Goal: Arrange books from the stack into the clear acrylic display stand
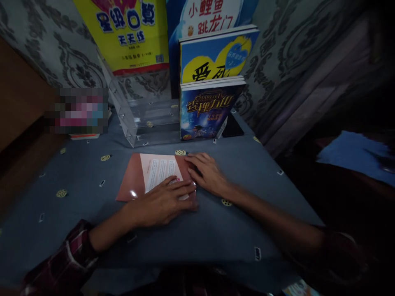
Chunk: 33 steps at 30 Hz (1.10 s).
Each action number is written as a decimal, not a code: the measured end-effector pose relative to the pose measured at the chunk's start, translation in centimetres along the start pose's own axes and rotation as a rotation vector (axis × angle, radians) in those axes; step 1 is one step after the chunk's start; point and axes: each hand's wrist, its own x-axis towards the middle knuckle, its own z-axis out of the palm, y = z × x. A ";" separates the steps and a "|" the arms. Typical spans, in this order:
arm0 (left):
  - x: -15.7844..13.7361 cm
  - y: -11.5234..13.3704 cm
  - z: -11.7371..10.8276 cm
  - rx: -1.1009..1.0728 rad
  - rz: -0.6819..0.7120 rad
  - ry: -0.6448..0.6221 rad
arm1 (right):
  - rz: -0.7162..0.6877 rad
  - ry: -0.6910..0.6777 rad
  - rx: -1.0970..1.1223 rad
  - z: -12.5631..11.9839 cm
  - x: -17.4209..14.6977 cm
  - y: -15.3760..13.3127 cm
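A thin reddish-brown book or booklet (131,179) with a pale printed panel lies on the cloth-covered table in front of me. My left hand (160,201) rests across its lower right part, fingers stretched toward the right edge. At the upper right edge of the booklet is my right hand (208,172), its fingers spread and their tips touching the cover. Part of the printed panel is hidden beneath my left hand. Neither hand visibly grips the booklet.
Behind the booklet stands a clear stepped display rack (132,123). A dark blue book (210,109), a blue-and-yellow book (212,57) and a yellow workbook (132,41) stand in it. Left of it lies a blurred-out stack (82,113). The table's right edge drops into darkness.
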 end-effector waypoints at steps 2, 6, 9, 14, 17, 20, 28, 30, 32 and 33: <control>-0.9 0.4 0.0 -0.040 0.017 -0.002 | -0.004 0.003 -0.029 -0.5 -1.2 -0.4; -2.7 1.3 0.1 -0.142 0.035 0.001 | -0.021 0.028 -0.092 -1.5 -4.4 -2.0; -3.8 1.9 0.1 -0.238 0.004 0.031 | -0.022 0.042 -0.113 -2.0 -6.7 -3.7; -5.5 2.2 0.2 -0.383 -0.076 0.074 | -0.021 0.039 -0.096 -2.4 -9.4 -6.6; -6.0 2.1 0.4 -0.460 -0.130 0.088 | -0.040 0.041 -0.080 -2.3 -10.0 -7.8; -6.1 2.2 0.4 -0.490 -0.173 0.093 | -0.047 0.037 -0.065 -2.2 -10.0 -8.1; -6.0 2.0 1.5 -0.397 -0.234 0.197 | -0.050 -0.006 -0.053 -2.9 -8.8 -7.4; -6.0 1.5 2.6 -0.204 -0.378 0.316 | -0.060 0.006 -0.022 -3.0 -8.6 -7.5; -6.2 0.8 3.7 -0.038 -0.544 0.398 | -0.078 0.016 0.021 -3.0 -8.4 -7.8; -6.3 0.4 4.1 0.002 -0.601 0.409 | -0.089 0.018 0.047 -3.0 -8.4 -8.0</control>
